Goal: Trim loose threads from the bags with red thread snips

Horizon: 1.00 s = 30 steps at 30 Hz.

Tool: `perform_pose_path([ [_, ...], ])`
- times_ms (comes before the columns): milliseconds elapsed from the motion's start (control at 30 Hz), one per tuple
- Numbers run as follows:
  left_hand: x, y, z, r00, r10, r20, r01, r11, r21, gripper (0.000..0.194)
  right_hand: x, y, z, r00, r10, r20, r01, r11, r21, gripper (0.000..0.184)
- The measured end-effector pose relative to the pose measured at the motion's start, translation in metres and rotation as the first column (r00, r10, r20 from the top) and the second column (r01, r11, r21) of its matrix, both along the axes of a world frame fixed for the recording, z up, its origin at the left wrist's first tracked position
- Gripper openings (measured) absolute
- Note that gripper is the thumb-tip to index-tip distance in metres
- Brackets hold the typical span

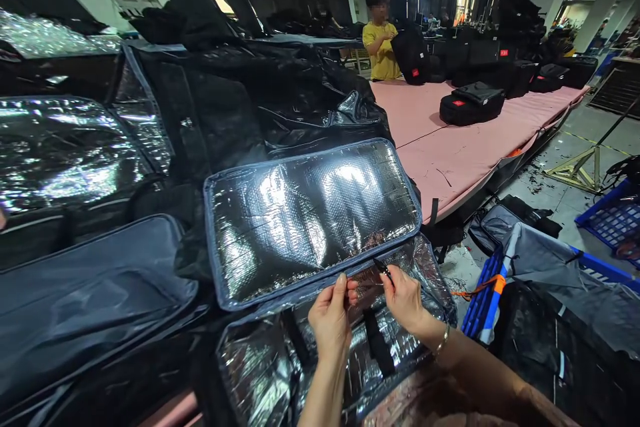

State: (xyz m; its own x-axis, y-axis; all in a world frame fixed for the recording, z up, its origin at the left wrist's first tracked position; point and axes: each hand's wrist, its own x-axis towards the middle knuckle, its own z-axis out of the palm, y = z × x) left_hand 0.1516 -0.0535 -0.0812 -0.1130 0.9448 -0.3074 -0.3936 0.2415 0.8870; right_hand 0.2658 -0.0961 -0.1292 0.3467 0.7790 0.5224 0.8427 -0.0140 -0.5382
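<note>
An open insulated bag with silver foil lining lies in front of me. Its foil lid, edged in blue-grey binding, is folded back flat. My left hand pinches the near edge of the lid where it joins the bag body, fingers closed on the seam. My right hand is closed round a small black tool whose tip points at the same seam. A black strap runs inside the bag below my hands.
Heaps of black and foil bags cover the left side. A long pink table carries finished black bags; a person in a yellow shirt handles one at its far end. Blue crates stand on the floor at right.
</note>
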Motion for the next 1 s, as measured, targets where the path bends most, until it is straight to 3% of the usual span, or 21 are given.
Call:
perform_pose_path([
  [200,0.000,0.001,0.001,1.000,0.007,0.001,-0.007,1.000,-0.002,0.030,0.010,-0.004,0.018,0.993,0.117,0.007,-0.116,0.987,-0.107,0.040],
  [367,-0.001,0.002,0.000,1.000,0.005,0.011,-0.005,1.000,-0.008,0.030,0.009,-0.006,0.043,0.976,0.220,0.012,-0.207,0.934,-0.291,0.024],
  [500,-0.001,0.002,-0.001,1.000,0.002,0.003,-0.002,1.000,-0.010,0.031,0.006,-0.005,0.054,0.964,0.266,0.012,-0.246,0.905,-0.346,0.019],
  [1000,-0.002,0.001,0.002,1.000,-0.018,0.011,0.018,1.000,-0.010,0.030,0.007,-0.003,0.048,0.955,0.294,0.038,-0.272,0.920,-0.281,0.018],
])
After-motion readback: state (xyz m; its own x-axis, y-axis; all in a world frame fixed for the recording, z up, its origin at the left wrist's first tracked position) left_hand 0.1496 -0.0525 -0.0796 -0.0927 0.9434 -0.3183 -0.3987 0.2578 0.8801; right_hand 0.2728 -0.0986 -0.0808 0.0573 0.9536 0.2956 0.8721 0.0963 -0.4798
